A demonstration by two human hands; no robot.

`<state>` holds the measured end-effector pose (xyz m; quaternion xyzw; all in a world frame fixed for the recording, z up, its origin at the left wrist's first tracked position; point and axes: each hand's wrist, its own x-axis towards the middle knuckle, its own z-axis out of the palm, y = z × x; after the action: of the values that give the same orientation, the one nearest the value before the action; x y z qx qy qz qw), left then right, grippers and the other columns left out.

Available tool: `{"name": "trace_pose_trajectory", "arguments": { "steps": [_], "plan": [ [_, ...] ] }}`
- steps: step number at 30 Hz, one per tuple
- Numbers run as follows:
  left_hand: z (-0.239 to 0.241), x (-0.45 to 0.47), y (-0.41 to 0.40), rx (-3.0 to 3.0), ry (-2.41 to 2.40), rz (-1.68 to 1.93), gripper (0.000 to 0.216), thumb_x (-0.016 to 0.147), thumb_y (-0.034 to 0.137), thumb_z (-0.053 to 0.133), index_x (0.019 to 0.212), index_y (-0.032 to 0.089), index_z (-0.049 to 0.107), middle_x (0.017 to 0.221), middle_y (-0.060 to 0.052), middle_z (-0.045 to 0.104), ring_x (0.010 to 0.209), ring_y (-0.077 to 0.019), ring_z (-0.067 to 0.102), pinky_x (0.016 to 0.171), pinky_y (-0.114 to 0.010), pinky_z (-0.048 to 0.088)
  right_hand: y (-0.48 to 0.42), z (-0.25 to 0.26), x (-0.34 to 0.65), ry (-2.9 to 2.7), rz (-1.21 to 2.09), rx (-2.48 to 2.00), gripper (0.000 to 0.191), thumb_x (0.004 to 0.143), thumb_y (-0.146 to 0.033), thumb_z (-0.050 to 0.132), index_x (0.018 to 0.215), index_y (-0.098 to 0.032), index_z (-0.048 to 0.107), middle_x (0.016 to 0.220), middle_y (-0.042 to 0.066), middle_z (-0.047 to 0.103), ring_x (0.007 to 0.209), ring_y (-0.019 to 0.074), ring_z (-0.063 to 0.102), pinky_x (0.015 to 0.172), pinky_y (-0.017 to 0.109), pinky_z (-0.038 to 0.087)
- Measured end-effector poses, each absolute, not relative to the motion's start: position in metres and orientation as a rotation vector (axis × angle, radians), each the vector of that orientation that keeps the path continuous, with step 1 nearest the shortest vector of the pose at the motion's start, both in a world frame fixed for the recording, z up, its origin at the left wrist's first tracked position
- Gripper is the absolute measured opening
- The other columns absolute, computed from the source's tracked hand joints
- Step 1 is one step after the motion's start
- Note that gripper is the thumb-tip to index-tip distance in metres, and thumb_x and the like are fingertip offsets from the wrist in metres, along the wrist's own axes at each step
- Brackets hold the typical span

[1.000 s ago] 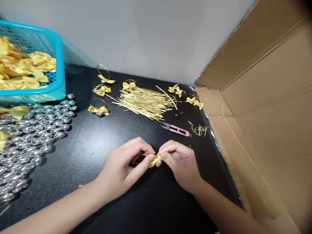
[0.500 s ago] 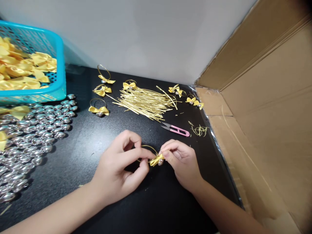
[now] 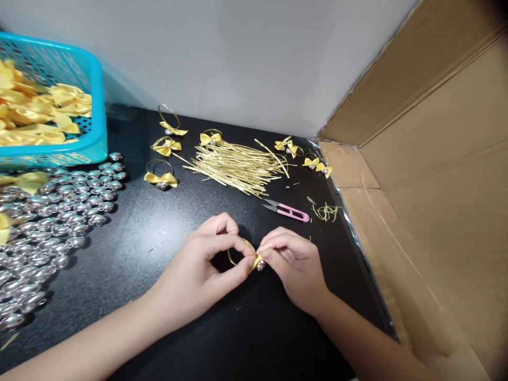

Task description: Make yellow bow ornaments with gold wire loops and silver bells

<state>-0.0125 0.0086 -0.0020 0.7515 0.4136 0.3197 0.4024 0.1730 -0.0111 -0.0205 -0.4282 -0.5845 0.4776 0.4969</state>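
Observation:
A yellow ribbon bow [image 3: 256, 263] is pinched between both hands over the black table, with a silver bell-like bead [image 3: 261, 265] hanging at its middle. My left hand [image 3: 214, 259] is closed, thumb and index fingertip together on the bow's left loop. From the right, my right hand [image 3: 293, 264] grips the bow's other side, its fingers largely covering that part. A gold wire loop [image 3: 230, 258] rises behind the bow, partly hidden by the left fingers.
A blue basket [image 3: 102, 106] of yellow bows stands at the left, above many silver beads [image 3: 75, 211]. Behind my hands lie a bundle of gold wire ties [image 3: 238, 166], pink thread snips [image 3: 291, 211], wire scraps [image 3: 326, 212] and several bow loops [image 3: 161, 180]. Cardboard [image 3: 428, 174] borders the right.
My left thumb and index finger have closed together onto the bow's left loop, covering most of it. My right hand has hardly moved.

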Motion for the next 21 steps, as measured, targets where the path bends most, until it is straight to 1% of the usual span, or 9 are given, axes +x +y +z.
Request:
{"name": "trace_pose_trajectory", "arguments": {
  "steps": [5, 13, 16, 21],
  "plan": [
    [-0.004, -0.013, 0.012, 1.866, 0.992, 0.743, 0.02, 0.091, 0.022, 0.055, 0.075, 0.023, 0.067, 0.077, 0.002, 0.051, 0.077, -0.0147, 0.051, 0.069, -0.026, 0.04, -0.01, -0.019, 0.173, -1.38, 1.178, -1.041, 0.016, 0.084, -0.01, 0.067, 0.078, -0.023, 0.072, 0.076, 0.0, 0.065, 0.071, 0.0122, 0.061, 0.065, 0.026, 0.05],
    [-0.004, -0.019, 0.019, 1.824, 0.843, 0.602, 0.019, 0.097, 0.021, 0.05, 0.083, 0.023, 0.064, 0.086, 0.002, 0.053, 0.083, -0.0124, 0.055, 0.075, -0.023, 0.043, -0.011, -0.019, 0.173, -1.283, 1.31, -1.05, 0.012, 0.083, -0.013, 0.068, 0.077, -0.023, 0.072, 0.076, 0.0, 0.064, 0.065, 0.0113, 0.059, 0.061, 0.027, 0.05],
    [-0.003, -0.018, 0.019, 1.864, 0.847, 0.595, 0.019, 0.096, 0.019, 0.05, 0.082, 0.022, 0.062, 0.086, 0.002, 0.052, 0.081, -0.0124, 0.054, 0.072, -0.023, 0.043, -0.011, -0.021, 0.173, -1.277, 1.333, -1.053, 0.01, 0.083, -0.015, 0.068, 0.077, -0.023, 0.072, 0.077, 0.0, 0.064, 0.065, 0.012, 0.06, 0.061, 0.028, 0.051],
    [-0.006, -0.015, 0.018, 1.932, 0.885, 0.689, 0.019, 0.091, 0.015, 0.053, 0.076, 0.022, 0.061, 0.08, 0.002, 0.051, 0.077, -0.0128, 0.052, 0.068, -0.024, 0.041, -0.009, -0.018, 0.171, -1.233, 1.381, -1.074, 0.008, 0.08, -0.017, 0.069, 0.075, -0.022, 0.07, 0.075, 0.0, 0.064, 0.066, 0.0116, 0.061, 0.062, 0.027, 0.053]
  ]
}}
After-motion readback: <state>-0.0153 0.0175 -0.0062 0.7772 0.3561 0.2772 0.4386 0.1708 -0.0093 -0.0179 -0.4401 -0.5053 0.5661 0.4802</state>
